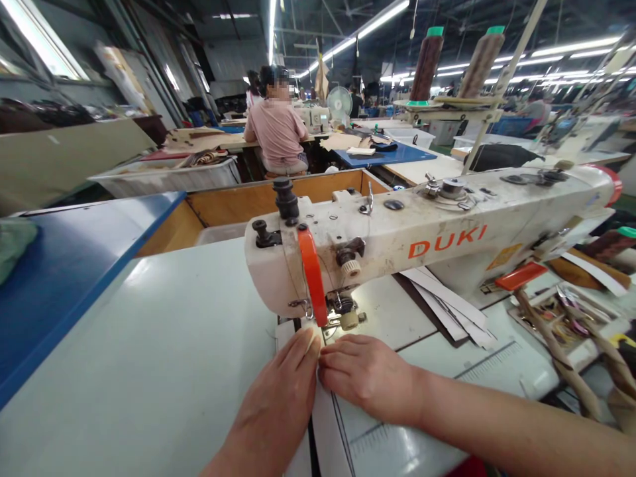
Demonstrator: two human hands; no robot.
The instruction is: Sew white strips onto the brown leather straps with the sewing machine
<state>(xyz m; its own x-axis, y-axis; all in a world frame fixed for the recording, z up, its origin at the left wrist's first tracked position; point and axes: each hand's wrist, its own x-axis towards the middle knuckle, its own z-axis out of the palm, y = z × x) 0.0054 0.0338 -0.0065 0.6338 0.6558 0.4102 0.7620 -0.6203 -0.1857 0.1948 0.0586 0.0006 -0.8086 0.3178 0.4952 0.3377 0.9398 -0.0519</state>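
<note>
My left hand (283,397) lies flat on the pale worktable (149,358), fingers stretched toward the needle of a white DUKI sewing machine (422,238). My right hand (365,374) rests beside it, fingers pressed down on a thin pale strip of material (325,411) that runs under the presser foot (342,311). The fingertips of both hands meet just in front of the needle. A dark narrow strip (312,444) runs along the table between my wrists.
White paper strips (447,305) lie under the machine arm. A tray of tools and brown straps (561,318) sits at the right. A blue panel (74,265) and a wooden bin (238,205) stand to the left. Two thread cones (427,63) stand behind. A seated person (277,129) works farther back.
</note>
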